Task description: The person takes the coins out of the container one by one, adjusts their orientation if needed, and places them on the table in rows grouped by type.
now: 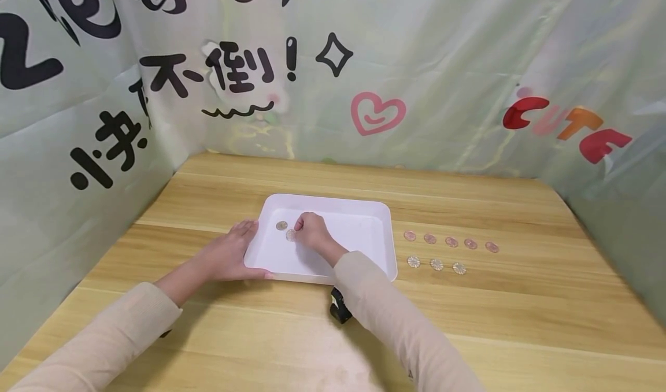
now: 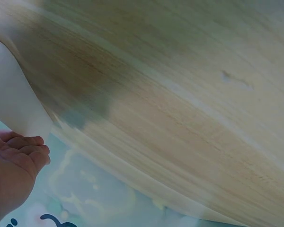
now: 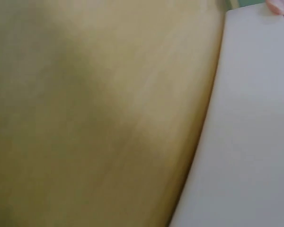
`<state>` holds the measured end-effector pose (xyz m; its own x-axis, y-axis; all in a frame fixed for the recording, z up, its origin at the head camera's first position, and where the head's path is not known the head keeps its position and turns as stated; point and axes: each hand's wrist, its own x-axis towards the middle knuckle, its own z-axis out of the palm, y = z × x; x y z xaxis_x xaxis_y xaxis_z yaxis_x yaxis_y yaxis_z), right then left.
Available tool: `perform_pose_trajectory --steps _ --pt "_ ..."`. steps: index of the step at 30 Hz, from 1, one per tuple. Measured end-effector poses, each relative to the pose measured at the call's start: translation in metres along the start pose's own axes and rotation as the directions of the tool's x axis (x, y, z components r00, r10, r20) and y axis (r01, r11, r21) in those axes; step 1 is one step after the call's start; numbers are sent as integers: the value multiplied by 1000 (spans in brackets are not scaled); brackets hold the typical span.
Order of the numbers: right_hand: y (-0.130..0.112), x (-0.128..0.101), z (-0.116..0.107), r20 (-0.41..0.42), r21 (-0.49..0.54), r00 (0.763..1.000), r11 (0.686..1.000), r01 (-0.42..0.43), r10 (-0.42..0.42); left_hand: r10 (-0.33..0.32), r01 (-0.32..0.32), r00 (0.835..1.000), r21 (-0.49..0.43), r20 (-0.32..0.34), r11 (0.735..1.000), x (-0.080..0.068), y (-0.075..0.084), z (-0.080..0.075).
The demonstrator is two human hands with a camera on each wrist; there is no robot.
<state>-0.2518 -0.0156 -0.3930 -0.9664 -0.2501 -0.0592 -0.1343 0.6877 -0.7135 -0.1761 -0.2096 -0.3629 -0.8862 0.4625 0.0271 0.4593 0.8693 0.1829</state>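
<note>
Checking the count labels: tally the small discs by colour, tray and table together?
Pink discs: 5, in a row on the table
Clear discs: 3, on the table
Discs in the white tray, colour unclear: 2
Total: 10

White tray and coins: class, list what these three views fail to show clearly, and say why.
- Coin under the right hand: head view, fingers cover most of it.
- Designs on the coins on the table: head view, too small.
- White tray: right wrist view, blurred, cut off by the edge.
- Left hand: left wrist view, cut off by the edge.
</note>
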Motion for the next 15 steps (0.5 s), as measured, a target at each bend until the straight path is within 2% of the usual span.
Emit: perform_pose_trajectory --steps 1,4,6,7,8,11,15 --pt "3 2 0 -1 19 1000 1000 2 -2 -2 2 1000 0 0 1000 0 0 0" --pt "9 2 0 15 88 997 994 -71 70 -8 8 1000 8 6 1000 0 1 0" --pt "6 -5 -7 37 162 991 977 -137 132 -12 11 1000 12 15 1000 0 1 0" --pt "-4 -17 -17 64 184 979 962 -200 192 -13 12 1000 11 18 1000 -1 1 0" --pt "-6 -22 -21 65 216 976 952 -216 206 -11 11 1000 13 20 1000 0 2 -1" --pt "-10 -42 -39 64 299 977 930 -212 202 -19 19 1000 4 23 1000 -1 1 0" --pt "-3 -58 -56 62 347 979 916 -203 194 -14 14 1000 4 17 1000 -1 1 -1"
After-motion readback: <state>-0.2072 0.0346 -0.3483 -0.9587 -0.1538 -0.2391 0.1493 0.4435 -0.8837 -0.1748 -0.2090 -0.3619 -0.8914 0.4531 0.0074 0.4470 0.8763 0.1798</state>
